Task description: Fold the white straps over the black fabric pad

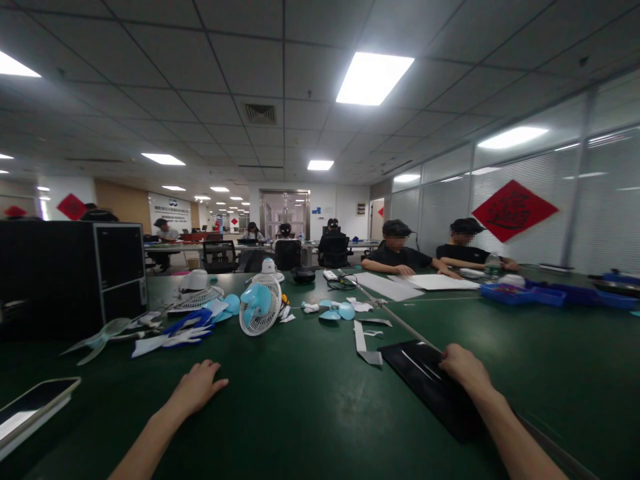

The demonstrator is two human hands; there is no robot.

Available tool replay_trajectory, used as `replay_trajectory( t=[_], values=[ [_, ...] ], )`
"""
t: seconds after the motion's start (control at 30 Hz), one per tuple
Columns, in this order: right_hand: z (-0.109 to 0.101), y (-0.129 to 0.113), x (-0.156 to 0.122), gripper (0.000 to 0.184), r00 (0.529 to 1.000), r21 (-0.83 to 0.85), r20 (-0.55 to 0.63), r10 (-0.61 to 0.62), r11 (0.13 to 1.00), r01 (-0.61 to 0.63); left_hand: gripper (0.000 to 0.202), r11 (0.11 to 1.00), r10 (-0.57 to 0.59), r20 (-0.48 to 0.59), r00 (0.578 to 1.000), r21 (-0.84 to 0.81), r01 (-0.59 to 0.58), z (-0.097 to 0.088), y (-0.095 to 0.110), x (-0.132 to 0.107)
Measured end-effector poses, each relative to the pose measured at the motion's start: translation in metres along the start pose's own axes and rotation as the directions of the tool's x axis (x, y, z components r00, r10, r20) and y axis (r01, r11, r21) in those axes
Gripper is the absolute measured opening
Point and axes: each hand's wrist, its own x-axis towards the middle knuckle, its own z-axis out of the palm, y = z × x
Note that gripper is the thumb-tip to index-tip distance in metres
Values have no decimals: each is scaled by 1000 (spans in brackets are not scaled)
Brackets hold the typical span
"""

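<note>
The shiny black sheet [425,383] is already down on the green table [300,407], right of the middle, in the low part of the frame. It lies on the table, not picked up. The right hand [465,365] is on top of it with bent fingers; I cannot tell if they pinch it. The left hand [197,385] is low and left of the middle, fingers a bit spread, with nothing in it. The two hands are well apart. My guess is that work on the sheet is either just starting or just over; one look does not show which.

Near the middle, a small white fan [260,305] has its blue blades in place. Other blades lie loose, so not every part is on a fan.

Now I count. There are two hands, one black sheet and one fan standing up. One loose blue blade set [336,311] lies right of the fan, and one pale blade set [100,337] lies at the left. One phone [37,410] is at the lower left. The blue and white gloves [180,330] are in a heap, so I cannot count them. Two people sit across the table at the right.
</note>
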Motion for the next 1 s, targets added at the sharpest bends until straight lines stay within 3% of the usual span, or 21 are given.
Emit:
replay_trajectory(
  t=[0.23, 0.33, 0.43, 0.6, 0.83, 1.0],
  values=[
    [-15, -5, -3, 34, 970, 4, -236, -60, 998, 62, 65, 1000, 2, -4, 1000, 1, -2, -1, 2, 0],
    [-14, -25, -8, 38, 948, 156, -296, -117, 973, 168, 61, 1000, -15, 2, 1000, 20, 15, -6, 9, -3],
    [-8, -60, -23, 33, 929, 331, -229, -291, 874, 355, 59, 999, -31, 8, 999, 16, 31, -9, 15, -6],
    [8, -133, -66, 25, 787, 438, -60, -614, 692, 574, 57, 999, -39, -17, 999, 11, 39, -10, 17, -7],
    [43, -208, -103, 25, 548, 393, 134, -826, 552, 735, 60, 999, -9, -58, 998, -48, 6, -12, 27, -10],
    [58, -237, -113, 25, 509, 413, 141, -849, 518, 749, 61, 992, 82, -127, 988, -84, -93, -7, 38, -10]
  ],
)
